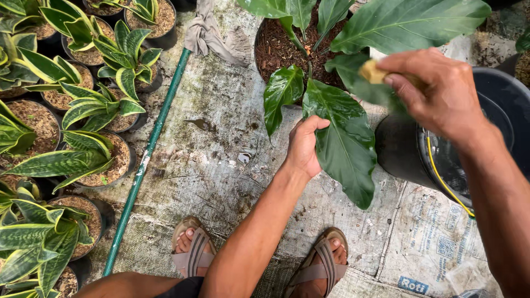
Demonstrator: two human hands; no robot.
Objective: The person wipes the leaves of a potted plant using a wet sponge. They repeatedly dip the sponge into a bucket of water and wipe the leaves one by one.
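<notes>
Over on the far left, a cluster of potted striped-leaf plants (83,110) stood packed together in dark pots, and just right of them a green hose (144,157) ran from near to far across the grimy ground sheet (221,165). At the far end of that hose lay a crumpled grey rag (212,33). Down at the near edge, two feet in brown sandals (193,251) were planted on the sheet, the left forearm passing between them.

Moving right, the left hand (303,146) was closed on the big glossy green leaf (345,146), thumb on top along its left edge and fingers tucked beneath, holding it flat and spread. That leaf hung from the broad-leaved plant in the dark pot (270,52) of brown bark mulch at the far middle.

Further right, the right hand (436,91) was pinched shut on a small yellowish sponge (372,72), pressed onto another leaf (359,83) just beyond the held one. Beneath that hand sat a black bucket (497,94) with a yellow line along its inner rim.
</notes>
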